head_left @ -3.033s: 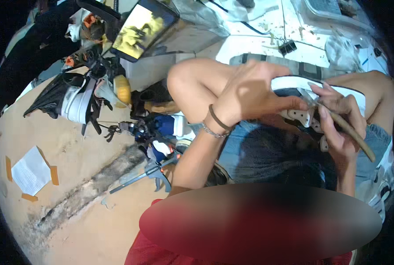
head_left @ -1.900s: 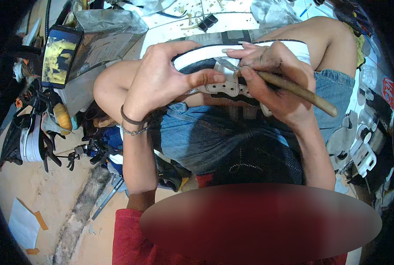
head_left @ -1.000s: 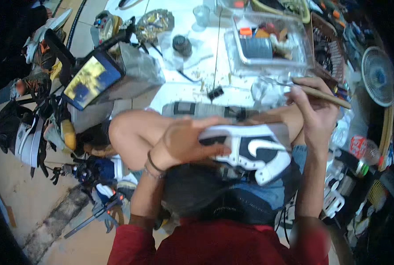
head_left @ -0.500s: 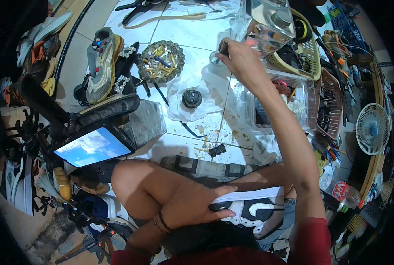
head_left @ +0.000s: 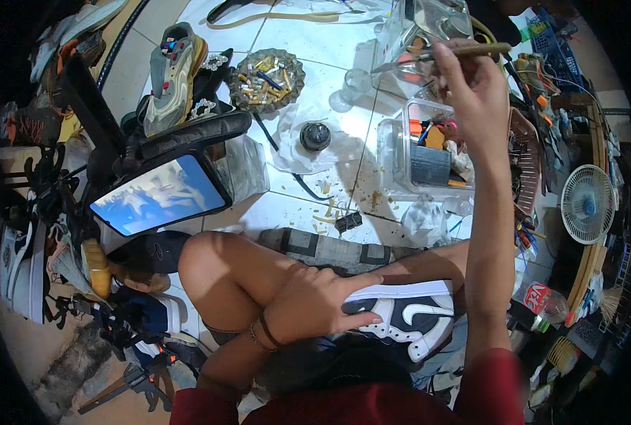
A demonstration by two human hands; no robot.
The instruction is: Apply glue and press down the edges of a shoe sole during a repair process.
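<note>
My left hand [head_left: 317, 301] is closed around the toe end of a black-and-white sneaker [head_left: 413, 316], which lies on its side across my lap with its white sole edge away from me. Raised above the white tiles, my right hand [head_left: 477, 88] pinches a thin brush-like tool with a brown handle [head_left: 482, 50]. The tool's slender tip points left, close to a small clear glass jar [head_left: 358, 80]; I cannot tell whether it touches the jar. A round dark jar [head_left: 315, 137] stands on clear plastic nearer to me.
An ashtray full of butts [head_left: 267, 79] and a grey sneaker [head_left: 176, 78] stand at far left. A phone on a stand [head_left: 161, 195] is nearer. On the right are a clear tool box [head_left: 405, 149], a brown basket [head_left: 528, 180], a bottle [head_left: 544, 301] and a fan [head_left: 588, 204].
My right hand has moved right, away from the small glass jar, and the brush-like tool now shows plainly in it. My left hand still holds the sneaker. The whole view has shifted slightly.
</note>
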